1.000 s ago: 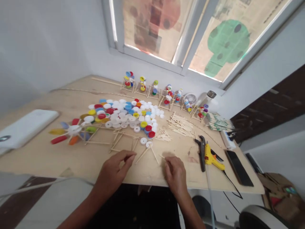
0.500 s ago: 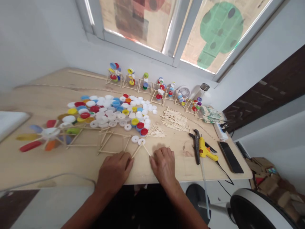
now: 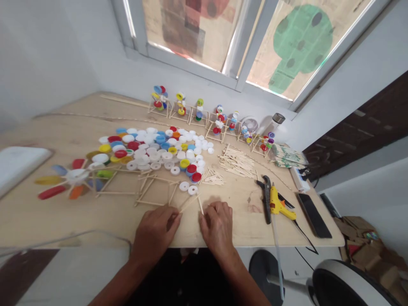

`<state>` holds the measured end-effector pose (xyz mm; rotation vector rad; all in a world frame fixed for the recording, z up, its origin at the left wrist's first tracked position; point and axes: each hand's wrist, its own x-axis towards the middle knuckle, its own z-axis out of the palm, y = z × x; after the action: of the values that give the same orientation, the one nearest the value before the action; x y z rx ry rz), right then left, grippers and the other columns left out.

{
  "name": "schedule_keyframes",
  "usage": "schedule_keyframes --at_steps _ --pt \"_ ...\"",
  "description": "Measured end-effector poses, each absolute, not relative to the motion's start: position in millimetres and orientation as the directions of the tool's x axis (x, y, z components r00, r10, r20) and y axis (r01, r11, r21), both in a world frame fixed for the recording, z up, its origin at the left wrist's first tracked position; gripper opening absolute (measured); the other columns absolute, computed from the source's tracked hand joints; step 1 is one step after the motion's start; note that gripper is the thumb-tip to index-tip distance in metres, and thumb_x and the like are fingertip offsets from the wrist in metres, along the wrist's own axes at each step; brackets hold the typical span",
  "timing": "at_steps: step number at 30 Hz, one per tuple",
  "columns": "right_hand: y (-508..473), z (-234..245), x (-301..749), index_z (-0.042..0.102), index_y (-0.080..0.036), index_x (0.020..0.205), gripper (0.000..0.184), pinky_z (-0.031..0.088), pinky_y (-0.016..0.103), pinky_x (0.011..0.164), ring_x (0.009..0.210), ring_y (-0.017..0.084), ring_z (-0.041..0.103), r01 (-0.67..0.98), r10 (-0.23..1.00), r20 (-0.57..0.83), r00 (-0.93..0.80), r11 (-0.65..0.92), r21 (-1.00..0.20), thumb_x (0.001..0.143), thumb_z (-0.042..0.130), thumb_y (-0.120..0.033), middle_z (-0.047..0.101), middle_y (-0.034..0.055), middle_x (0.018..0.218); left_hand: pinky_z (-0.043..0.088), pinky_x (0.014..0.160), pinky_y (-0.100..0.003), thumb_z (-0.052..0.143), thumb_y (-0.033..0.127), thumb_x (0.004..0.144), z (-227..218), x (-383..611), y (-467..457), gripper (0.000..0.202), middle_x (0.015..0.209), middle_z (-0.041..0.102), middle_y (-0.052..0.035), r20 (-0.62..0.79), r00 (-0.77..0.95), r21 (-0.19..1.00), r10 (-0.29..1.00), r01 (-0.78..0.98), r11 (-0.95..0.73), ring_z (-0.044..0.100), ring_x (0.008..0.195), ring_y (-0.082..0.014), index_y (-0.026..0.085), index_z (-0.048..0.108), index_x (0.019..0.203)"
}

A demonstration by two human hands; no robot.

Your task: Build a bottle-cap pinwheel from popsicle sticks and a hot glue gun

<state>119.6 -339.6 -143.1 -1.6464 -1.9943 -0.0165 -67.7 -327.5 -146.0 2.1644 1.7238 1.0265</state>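
My left hand (image 3: 155, 231) rests at the front edge of the wooden table (image 3: 47, 212), its fingers pinched on the near end of a thin wooden stick (image 3: 188, 203). My right hand (image 3: 217, 225) lies close beside it, fingertips pinched on a second stick (image 3: 200, 205). Both sticks run up to a white bottle cap (image 3: 193, 190), forming a V. A square frame of sticks (image 3: 156, 189) lies just left of them. A heap of coloured and white bottle caps (image 3: 159, 148) spreads behind.
A cap pinwheel on sticks (image 3: 75, 178) lies left. Loose sticks (image 3: 237, 161), pliers (image 3: 266, 197), a yellow glue gun (image 3: 279, 204) and a phone (image 3: 314, 208) sit right. Small cap models (image 3: 207, 117) line the back under the window. A white box (image 3: 15, 168) is far left.
Both hands have drawn together near the table's front edge and closed on the two sticks under the white cap. The view has shifted slightly.
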Motion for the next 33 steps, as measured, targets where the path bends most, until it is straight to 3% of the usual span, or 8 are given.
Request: schedule_keyframes --at_steps 6,11,20,28,33 --pt "-336 -140 127 0.062 -0.022 0.079 0.015 0.037 0.036 0.076 0.086 0.024 0.055 0.885 0.896 0.441 -0.053 0.247 -0.395 0.093 0.057 -0.017 0.065 0.0056 0.088 0.049 0.066 -0.037 0.052 0.047 0.089 -142 -74 -333 0.024 0.066 0.069 -0.0014 0.369 -0.034 0.649 0.929 0.725 -0.231 0.064 0.063 -0.0243 0.027 0.065 0.084" --pt "-328 -138 134 0.065 -0.021 0.081 0.014 0.037 0.036 0.077 0.087 0.024 0.054 0.882 0.890 0.450 -0.075 0.270 -0.386 0.093 0.059 -0.016 0.066 0.0055 0.089 0.050 0.065 -0.038 0.050 0.047 0.088 -141 -91 -324 0.025 0.065 0.068 -0.0013 0.341 -0.144 0.641 0.929 0.759 -0.118 0.066 0.064 -0.0260 0.027 0.064 0.090" --pt "-287 -136 121 0.070 -0.022 0.079 0.011 0.036 0.036 0.077 0.092 0.023 0.053 0.902 0.861 0.455 -0.229 0.363 -0.232 0.088 0.070 -0.016 0.068 0.0053 0.093 0.050 0.073 -0.038 0.044 0.040 0.088 -145 -92 -308 0.028 0.075 0.077 -0.0051 0.308 -0.012 0.527 0.951 0.835 -0.160 0.072 0.071 -0.0264 0.026 0.067 0.081" --pt "-248 -136 105 0.071 -0.022 0.081 0.008 0.033 0.037 0.076 0.088 0.023 0.051 0.910 0.817 0.466 -0.341 0.410 -0.054 0.087 0.075 -0.023 0.067 0.0050 0.086 0.050 0.073 -0.037 0.043 0.040 0.088 -143 -92 -302 0.030 0.071 0.075 -0.0049 0.237 -0.024 0.523 0.971 0.845 -0.107 0.070 0.067 -0.0248 0.025 0.068 0.080" --pt "-250 -138 102 0.071 -0.021 0.084 0.005 0.032 0.037 0.075 0.086 0.023 0.051 0.915 0.788 0.528 -0.318 0.400 -0.046 0.088 0.074 -0.023 0.068 0.0047 0.086 0.050 0.073 -0.037 0.046 0.039 0.087 -147 -91 -302 0.027 0.071 0.075 -0.0043 0.276 -0.038 0.542 0.960 0.832 -0.123 0.070 0.067 -0.0246 0.025 0.069 0.083"
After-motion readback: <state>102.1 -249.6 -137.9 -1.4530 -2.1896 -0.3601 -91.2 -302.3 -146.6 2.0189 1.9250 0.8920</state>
